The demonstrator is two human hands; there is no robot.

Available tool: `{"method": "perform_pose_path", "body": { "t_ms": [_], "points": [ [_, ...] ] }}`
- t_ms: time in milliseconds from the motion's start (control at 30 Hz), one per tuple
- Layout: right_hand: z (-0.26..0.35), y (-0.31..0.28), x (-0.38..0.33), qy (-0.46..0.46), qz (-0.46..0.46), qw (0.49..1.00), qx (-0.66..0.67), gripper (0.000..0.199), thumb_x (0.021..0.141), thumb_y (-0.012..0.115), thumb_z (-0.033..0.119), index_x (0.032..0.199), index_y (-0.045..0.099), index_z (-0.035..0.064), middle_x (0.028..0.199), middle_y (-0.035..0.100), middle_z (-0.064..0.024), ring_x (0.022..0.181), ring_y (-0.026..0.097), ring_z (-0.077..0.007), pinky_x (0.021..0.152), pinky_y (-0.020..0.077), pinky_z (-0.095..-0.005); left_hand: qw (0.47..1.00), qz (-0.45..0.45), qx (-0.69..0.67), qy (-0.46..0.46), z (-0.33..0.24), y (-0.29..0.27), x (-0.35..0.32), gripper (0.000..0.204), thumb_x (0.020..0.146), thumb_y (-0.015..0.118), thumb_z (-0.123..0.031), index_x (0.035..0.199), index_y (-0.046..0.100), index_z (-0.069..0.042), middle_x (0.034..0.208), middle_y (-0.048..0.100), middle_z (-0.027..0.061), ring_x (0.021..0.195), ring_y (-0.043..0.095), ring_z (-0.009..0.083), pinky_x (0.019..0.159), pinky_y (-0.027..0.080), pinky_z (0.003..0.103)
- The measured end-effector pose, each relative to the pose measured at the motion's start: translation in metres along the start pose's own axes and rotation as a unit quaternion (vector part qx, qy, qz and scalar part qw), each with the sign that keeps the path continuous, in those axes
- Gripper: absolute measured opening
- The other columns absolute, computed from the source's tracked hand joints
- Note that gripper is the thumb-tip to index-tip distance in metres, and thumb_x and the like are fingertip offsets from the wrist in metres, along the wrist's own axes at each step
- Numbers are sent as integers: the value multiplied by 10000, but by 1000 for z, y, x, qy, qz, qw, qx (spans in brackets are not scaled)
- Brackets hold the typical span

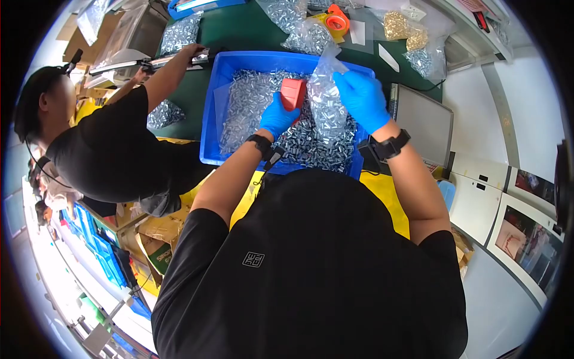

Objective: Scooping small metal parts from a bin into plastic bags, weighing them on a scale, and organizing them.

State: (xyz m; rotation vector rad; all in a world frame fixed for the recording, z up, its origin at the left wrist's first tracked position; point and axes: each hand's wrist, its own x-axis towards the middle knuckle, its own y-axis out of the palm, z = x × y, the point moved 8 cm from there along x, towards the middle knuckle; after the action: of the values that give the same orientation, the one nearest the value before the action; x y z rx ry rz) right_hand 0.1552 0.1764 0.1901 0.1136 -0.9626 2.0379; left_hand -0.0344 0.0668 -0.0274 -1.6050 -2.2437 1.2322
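Left hand [278,116], blue nitrile glove, is closed around a small red plastic scoop [293,94], held over the blue plastic bin [239,63] full of small silvery metal parts. Right hand [362,99], also gloved, pinches the top edge of a clear plastic bag [327,99], already well loaded with the same parts. The bag hangs upright inside the bin, its bottom resting on the part pile, and the scoop sits just beside the bag mouth.

Judgement: a scoop-to-bag fill. To do it clean, hold the bag mouth wide with the right-hand fingers, bring the scoop lip inside the opening before tipping, and keep everything over the bin so spills fall back in. Let the pile carry the bag's weight so the film doesn't tear at the pinch.

Around: a grey flat scale-like platform [423,122] to the right of the bin on the green table [239,30], more filled clear bags [179,33] beyond, and an orange tape dispenser [336,20]. A co-worker in a black shirt [107,149] reaches across the table on the left.
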Motion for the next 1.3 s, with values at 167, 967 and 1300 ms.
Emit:
{"method": "perform_pose_path", "body": {
  "t_ms": [167,967,1300],
  "points": [
    [27,-76,-12,173,-131,963,157,274,933,675,151,701,591,32,609,480,28,541,464,-49,498,378,-245,998,8,-64,7,-4,-10,-20,747,763,769,-373,1330,427,-28,1171,640,255,1089,631,398,900,517,449],
    [-103,-218,-189,68,-149,915,-368,311,914,674,190,670,551,42,604,499,-156,468,443,-301,470,380,-383,923,-102,-366,-65,76,-19,7,517,889,664,-193,1326,495,26,1170,632,139,1015,616,200,868,507,342],
    [-110,-214,-193,209,-110,949,-211,177,891,695,198,905,668,24,820,657,-150,620,603,-244,579,473,-315,955,-249,155,-38,33,-71,-4,448,882,673,-331,1184,603,-7,1127,647,210,1001,630,329,850,495,406]
  ]
}}
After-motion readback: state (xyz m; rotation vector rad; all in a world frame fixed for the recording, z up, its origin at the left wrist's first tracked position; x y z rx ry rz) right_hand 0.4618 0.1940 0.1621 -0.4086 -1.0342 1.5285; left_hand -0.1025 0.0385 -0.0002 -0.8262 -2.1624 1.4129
